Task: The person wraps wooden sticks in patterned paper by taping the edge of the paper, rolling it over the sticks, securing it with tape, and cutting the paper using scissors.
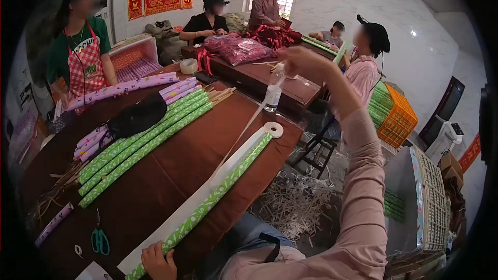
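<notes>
A long green patterned roll lies diagonally near the table's front edge, with a white strip of its sheet showing along it. My left hand rests on the roll's near end, fingers curled over it. My right hand is raised high beyond the roll's far end, fingers bent together on a thin pale strip that runs down to the middle of the sheet. A small white tape roll stands at the far end of the green roll. Behind the strip is a clear bottle.
Green rolls, purple rolls and a black cap lie on the left. Teal-handled scissors are near the front. Several people sit or stand around the tables. Paper shreds cover the floor; crates stand right.
</notes>
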{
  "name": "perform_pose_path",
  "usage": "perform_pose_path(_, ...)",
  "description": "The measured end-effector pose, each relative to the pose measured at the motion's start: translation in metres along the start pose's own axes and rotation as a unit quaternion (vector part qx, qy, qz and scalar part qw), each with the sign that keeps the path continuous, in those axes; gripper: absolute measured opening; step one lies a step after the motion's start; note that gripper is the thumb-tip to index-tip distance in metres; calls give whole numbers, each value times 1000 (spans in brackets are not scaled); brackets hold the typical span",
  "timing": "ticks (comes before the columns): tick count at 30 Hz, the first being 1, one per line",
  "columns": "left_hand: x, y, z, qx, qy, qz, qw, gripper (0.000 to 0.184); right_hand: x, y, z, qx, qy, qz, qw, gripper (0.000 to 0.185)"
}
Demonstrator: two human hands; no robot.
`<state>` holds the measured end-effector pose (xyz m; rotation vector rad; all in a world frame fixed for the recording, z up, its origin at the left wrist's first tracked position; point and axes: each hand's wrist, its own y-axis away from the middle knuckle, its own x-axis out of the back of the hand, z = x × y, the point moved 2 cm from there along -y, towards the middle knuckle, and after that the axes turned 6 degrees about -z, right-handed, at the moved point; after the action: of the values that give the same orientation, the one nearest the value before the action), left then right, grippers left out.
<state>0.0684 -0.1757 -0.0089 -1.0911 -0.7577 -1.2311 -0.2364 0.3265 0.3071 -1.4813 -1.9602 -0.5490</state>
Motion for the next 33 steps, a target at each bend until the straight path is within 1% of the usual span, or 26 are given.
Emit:
perform_pose_path(2, 0, 0, -1, 2, -4, -2, 1000, 29, 85, 50, 8, -18, 53, 173, 983, 35)
perform_pose_path(3, 1, 0, -1, 4, -3, -2, 1000, 29, 126, 75, 10, -34, 76, 262, 962, 36)
perform_pose_path(4, 1, 1, -1, 6, -5, -4, 1000, 29, 161, 101, 7, -30, 99, 373, 922, 38)
perform_pose_path(5, 2, 2, -1, 6, -5, -5, 1000, 29, 191, 129, -1, -8, 133, 494, 859, 40)
perform_pose_path(6, 1, 2, -1, 8, -7, -7, 1000, 29, 212, 156, -9, 24, 165, 602, 781, 43)
perform_pose_path(7, 1, 1, -1, 10, -9, -8, 1000, 29, 233, 184, -11, 70, 296, 713, 632, 44)
perform_pose_path(8, 0, 2, -1, 12, -10, -9, 1000, 29, 229, 213, -30, 124, 323, 765, 543, 44)
perform_pose_path(9, 0, 2, -1, 11, -11, -11, 1000, 30, 214, 235, -50, 173, 314, 782, 509, 44)
perform_pose_path(10, 0, 2, -1, 12, -12, -11, 1000, 30, 228, 254, -52, 229, 333, 784, 471, 45)
perform_pose_path(12, 0, 3, 0, 14, -13, -13, 1000, 30, 250, 281, -59, 208, 398, 802, 393, 46)
perform_pose_path(13, 0, 4, 0, 14, -15, -15, 1000, 30, 256, 291, -59, 224, 358, 804, 420, 49)
perform_pose_path(15, 0, 5, -1, 16, -18, -16, 1000, 30, 260, 307, -63, 234, 341, 806, 423, 50)
perform_pose_path(18, 1, 8, -2, 23, -20, -18, 999, 30, 249, 309, -65, 237, 358, 810, 400, 48)
perform_pose_path(20, 1, 9, -2, 26, -22, -19, 999, 30, 234, 292, -62, 242, 452, 759, 401, 43)
perform_pose_path(21, 1, 9, -2, 26, -23, -21, 999, 30, 225, 278, -55, 268, 433, 742, 436, 37)
perform_pose_path(22, 2, 9, -2, 26, -24, -21, 999, 30, 211, 266, -49, 228, 405, 731, 499, 33)
perform_pose_path(24, 2, 9, -2, 26, -25, -24, 999, 30, 209, 243, -24, 59, 428, 666, 608, 37)
perform_pose_path(25, 3, 9, -2, 25, -24, -23, 999, 31, 196, 229, -18, -54, 430, 626, 648, 40)
perform_pose_path(26, 2, 8, -2, 26, -24, -26, 999, 31, 182, 219, -7, -114, 437, 529, 718, 45)
perform_pose_path(27, 3, 8, -1, 27, -26, -27, 999, 31, 171, 206, 7, -184, 494, 443, 725, 49)
perform_pose_path(28, 4, 8, -2, 29, -25, -28, 999, 31, 161, 192, 27, -222, 527, 401, 716, 47)
perform_pose_path(29, 4, 7, -1, 28, -24, -30, 999, 31, 124, 185, 16, -236, 533, 351, 732, 44)
perform_pose_path(30, 4, 6, -1, 29, -27, -33, 999, 31, 112, 168, 40, -219, 573, 319, 723, 41)
perform_pose_path(31, 4, 5, 0, 29, -28, -35, 999, 31, 69, 161, 25, -216, 566, 273, 747, 36)
perform_pose_path(32, 5, 3, 0, 29, -28, -36, 999, 31, 46, 140, 51, -138, 546, 287, 775, 35)
perform_pose_path(33, 5, 3, 2, 29, -29, -40, 998, 31, 1, 132, 40, -129, 555, 207, 796, 35)
